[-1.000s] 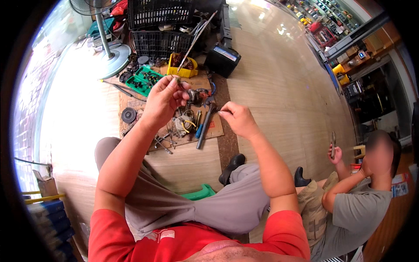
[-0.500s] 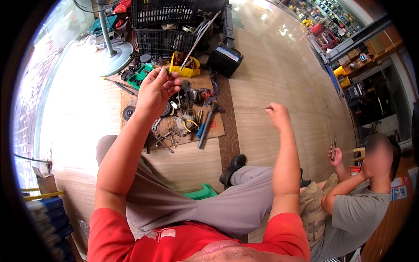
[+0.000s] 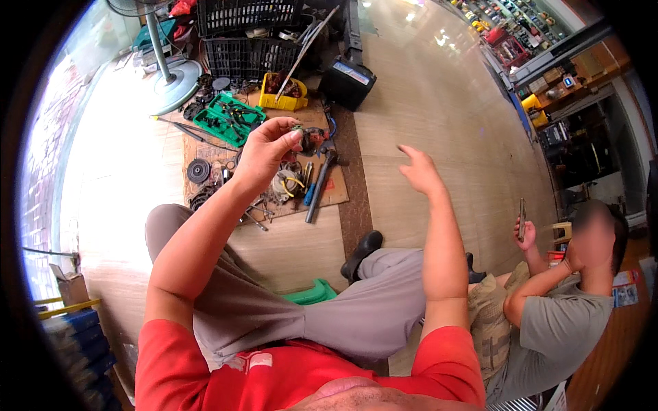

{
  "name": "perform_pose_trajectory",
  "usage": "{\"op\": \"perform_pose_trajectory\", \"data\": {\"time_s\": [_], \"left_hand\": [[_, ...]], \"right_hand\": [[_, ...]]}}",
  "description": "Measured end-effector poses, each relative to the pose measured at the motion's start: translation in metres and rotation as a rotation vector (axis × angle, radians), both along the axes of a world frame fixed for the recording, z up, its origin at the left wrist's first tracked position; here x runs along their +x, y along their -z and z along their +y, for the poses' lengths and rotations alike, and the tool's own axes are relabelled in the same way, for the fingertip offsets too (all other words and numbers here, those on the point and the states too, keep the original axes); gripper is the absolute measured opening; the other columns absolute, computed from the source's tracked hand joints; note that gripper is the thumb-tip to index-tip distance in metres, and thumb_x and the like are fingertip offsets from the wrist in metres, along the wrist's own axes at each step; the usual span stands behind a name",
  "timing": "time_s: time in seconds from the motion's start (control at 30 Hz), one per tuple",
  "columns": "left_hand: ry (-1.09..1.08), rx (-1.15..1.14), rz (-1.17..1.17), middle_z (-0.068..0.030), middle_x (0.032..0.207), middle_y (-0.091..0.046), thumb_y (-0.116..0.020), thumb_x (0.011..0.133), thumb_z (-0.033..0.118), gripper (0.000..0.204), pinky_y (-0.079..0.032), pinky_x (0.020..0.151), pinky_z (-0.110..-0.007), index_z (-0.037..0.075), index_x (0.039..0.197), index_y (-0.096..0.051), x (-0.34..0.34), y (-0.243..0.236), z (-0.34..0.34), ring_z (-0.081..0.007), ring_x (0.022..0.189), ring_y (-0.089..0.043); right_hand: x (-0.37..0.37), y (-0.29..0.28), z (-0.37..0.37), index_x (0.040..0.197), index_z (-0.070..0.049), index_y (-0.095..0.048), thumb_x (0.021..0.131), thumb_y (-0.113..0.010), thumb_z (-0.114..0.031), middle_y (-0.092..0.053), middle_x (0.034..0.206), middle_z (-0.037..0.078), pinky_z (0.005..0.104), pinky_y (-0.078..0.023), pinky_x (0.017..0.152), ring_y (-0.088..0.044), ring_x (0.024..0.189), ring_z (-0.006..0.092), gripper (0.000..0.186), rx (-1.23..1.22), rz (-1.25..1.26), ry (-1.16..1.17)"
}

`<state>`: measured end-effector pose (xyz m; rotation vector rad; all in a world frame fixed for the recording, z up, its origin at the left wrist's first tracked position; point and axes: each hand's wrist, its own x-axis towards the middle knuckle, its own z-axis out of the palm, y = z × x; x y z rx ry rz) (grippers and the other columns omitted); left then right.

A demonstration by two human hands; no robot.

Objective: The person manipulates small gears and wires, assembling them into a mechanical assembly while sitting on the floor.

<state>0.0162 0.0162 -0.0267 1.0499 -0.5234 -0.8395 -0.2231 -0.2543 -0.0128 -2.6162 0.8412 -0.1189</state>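
My left hand (image 3: 269, 149) is raised over the cardboard sheet (image 3: 334, 195), thumb and fingers pinched on a small dark part too small to make out. Out to the right, my right hand (image 3: 421, 171) hangs above the floor with index finger and thumb apart, holding nothing. Below and beside the left hand lie a hammer (image 3: 321, 185), a round metal housing with yellow wires (image 3: 288, 185), several wrenches (image 3: 255, 218) and a black grooved wheel (image 3: 199, 170). A green tray (image 3: 238, 140) with pliers lies beyond it, beside a yellow bin (image 3: 281, 102) of reddish-brown parts.
A black battery (image 3: 346, 83) stands behind the cardboard. Stacked black crates (image 3: 243, 60) and a fan base (image 3: 173, 89) stand at the far left. A green stool (image 3: 312, 293) shows below my legs. At right sits another person (image 3: 558, 342) holding a phone (image 3: 522, 218).
My left hand has moved down and slightly right, uncovering the green tray. My right hand has shifted left and upward, and its index finger now stretches out.
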Motion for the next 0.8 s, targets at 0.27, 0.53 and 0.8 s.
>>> {"op": "perform_pose_trajectory", "data": {"time_s": [0.27,0.53,0.8], "left_hand": [[0.143,-0.062,-0.129,0.0026,0.088,-0.064,-0.072,0.085,0.004,0.024,-0.045,0.066,-0.020,0.005,0.107,-0.065,-0.016,-0.004,-0.001,-0.0045,0.076,-0.055],[0.177,-0.176,-0.185,0.0005,0.097,-0.061,-0.069,0.084,-0.001,0.021,-0.048,0.083,-0.025,0.002,0.104,-0.063,-0.019,0.002,0.000,-0.0090,0.090,-0.056],[0.085,-0.081,-0.391,0.0014,0.095,-0.059,-0.070,0.083,-0.004,0.022,-0.048,0.081,-0.024,0.003,0.102,-0.062,-0.016,0.006,0.000,-0.0082,0.090,-0.055]], "right_hand": [[0.064,-0.019,0.133,0.140,0.003,-0.041,0.080,-0.062,0.000,-0.050,0.137,0.021,0.0293,-0.053,0.088,-0.051,0.126,0.0244,0.063,0.695,-0.452,-0.182],[0.073,-0.014,0.149,0.142,0.004,-0.035,0.086,-0.058,0.003,-0.058,0.125,0.012,0.0290,-0.053,0.085,-0.058,0.111,0.0155,0.060,0.981,-0.607,-0.322],[0.069,-0.017,0.145,0.125,0.003,-0.053,0.089,-0.062,-0.002,-0.066,0.102,0.004,0.0250,-0.053,0.072,-0.062,0.086,0.0102,0.038,1.048,-0.514,-0.178]]}}
